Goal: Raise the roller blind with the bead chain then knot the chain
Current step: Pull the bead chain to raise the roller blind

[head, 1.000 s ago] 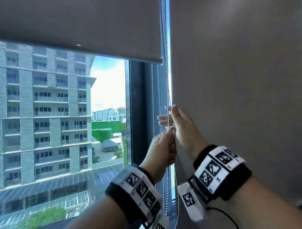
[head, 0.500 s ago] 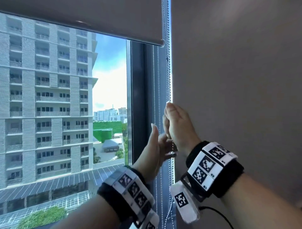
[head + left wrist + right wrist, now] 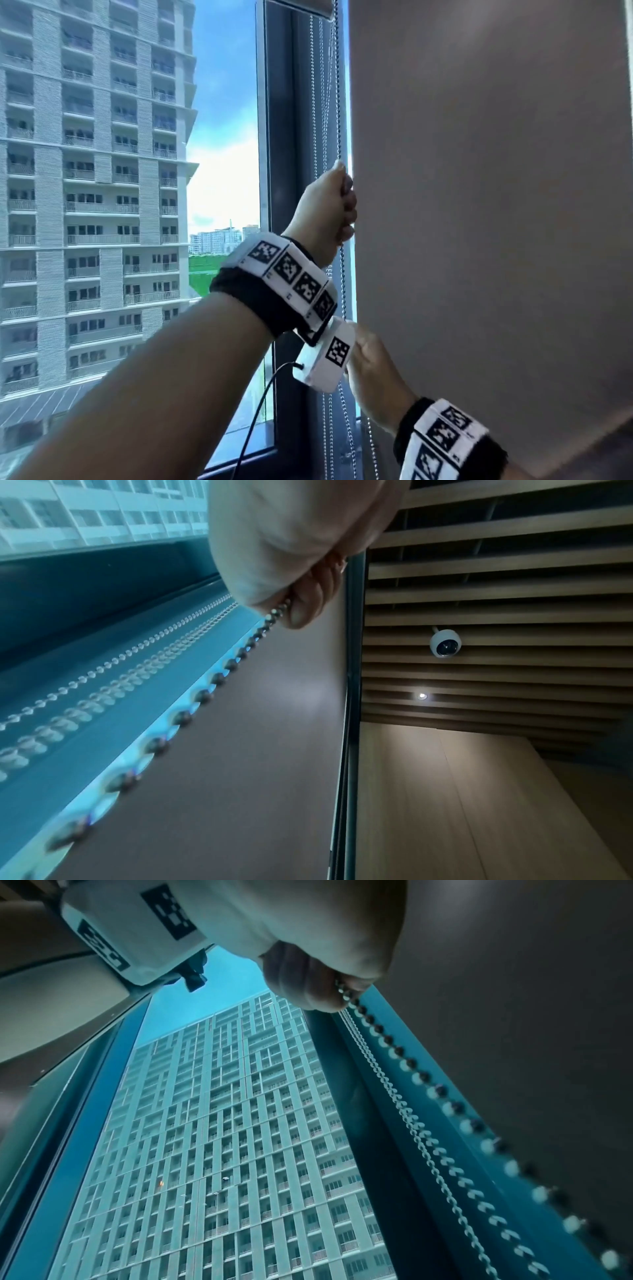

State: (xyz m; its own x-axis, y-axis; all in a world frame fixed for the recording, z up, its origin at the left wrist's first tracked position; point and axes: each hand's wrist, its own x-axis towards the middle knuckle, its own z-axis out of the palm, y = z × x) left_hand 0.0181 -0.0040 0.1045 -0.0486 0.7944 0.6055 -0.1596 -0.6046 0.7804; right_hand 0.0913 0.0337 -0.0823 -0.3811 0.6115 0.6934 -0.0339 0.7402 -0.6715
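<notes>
The raised roller blind's bottom bar (image 3: 308,6) shows only at the top edge of the head view. Its bead chain (image 3: 338,102) hangs taut beside the dark window frame. My left hand (image 3: 342,202) is up high, fingers curled round the chain (image 3: 219,677); the left hand (image 3: 308,599) grips it in the left wrist view too. My right hand (image 3: 363,359) is lower, partly hidden behind the left wrist camera. In the right wrist view the right hand (image 3: 318,988) pinches the chain (image 3: 394,1047).
A second grey blind (image 3: 479,205) hangs lowered just right of the chain. The dark window frame (image 3: 284,171) stands left of it, the sill (image 3: 246,459) below. More chain strands (image 3: 317,102) hang against the frame. A cable (image 3: 260,394) trails from the left wrist camera.
The blind's bottom edge has climbed almost out of view. My right hand has drawn the chain down below my left wrist. My left hand has reached up and gripped the chain higher.
</notes>
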